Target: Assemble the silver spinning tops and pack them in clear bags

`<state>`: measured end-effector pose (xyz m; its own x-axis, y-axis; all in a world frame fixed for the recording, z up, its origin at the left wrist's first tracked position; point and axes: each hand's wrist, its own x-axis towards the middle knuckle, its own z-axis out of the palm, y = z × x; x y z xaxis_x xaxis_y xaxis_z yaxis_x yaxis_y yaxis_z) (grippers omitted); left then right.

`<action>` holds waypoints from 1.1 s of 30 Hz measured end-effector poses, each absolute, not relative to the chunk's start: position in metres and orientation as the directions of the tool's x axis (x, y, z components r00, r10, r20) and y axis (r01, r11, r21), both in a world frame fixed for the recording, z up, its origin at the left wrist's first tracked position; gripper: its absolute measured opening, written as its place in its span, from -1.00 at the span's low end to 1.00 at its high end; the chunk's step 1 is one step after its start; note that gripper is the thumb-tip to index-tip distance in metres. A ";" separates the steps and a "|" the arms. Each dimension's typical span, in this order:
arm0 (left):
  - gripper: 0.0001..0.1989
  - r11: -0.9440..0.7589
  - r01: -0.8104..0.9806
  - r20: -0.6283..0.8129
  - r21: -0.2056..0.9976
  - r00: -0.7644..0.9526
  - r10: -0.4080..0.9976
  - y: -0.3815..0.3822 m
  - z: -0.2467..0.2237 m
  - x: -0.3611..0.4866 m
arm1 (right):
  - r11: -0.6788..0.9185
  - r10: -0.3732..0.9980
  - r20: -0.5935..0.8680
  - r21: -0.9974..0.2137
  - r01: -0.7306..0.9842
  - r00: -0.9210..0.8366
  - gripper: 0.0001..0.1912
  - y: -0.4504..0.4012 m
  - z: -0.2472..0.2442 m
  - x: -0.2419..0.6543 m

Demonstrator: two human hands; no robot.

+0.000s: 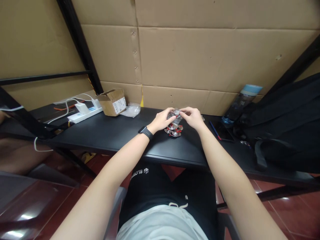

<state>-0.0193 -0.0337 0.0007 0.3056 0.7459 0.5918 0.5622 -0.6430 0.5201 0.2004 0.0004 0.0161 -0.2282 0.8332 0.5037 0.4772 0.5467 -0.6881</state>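
Note:
Over the middle of the black desk (127, 133), my left hand (163, 120) and my right hand (193, 117) meet at a small clear plastic bag (177, 115). Both hands are closed on it, with thumbs and fingers pinching its sides. Something shiny shows at the bag, too small to make out. Just below and in front of it lies a pile of round silver discs (175, 134) with red bits, several of them overlapping. My fingers partly hide the pile's far side. A dark watch sits on my left wrist.
At the back left are an open cardboard box (110, 103), a crumpled clear bag (132, 110) and a white power strip (85, 115) with cables. To the right lie a blue and red pen (215, 130), a blue-lidded bottle (237, 103) and black fabric (287, 123). A cardboard wall (175, 60) stands behind.

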 end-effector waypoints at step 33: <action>-0.57 -0.602 0.133 0.573 0.788 0.199 0.795 -0.024 -0.004 -0.024 | 0.573 0.816 0.533 -0.796 0.195 -0.221 -0.43 -0.006 0.015 0.186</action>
<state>-0.0238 -0.0240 -0.0039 0.1993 0.7947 0.5734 0.1332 -0.6017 0.7876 0.1858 -0.0059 0.0153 -0.2214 0.8164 0.5334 0.1950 0.5730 -0.7961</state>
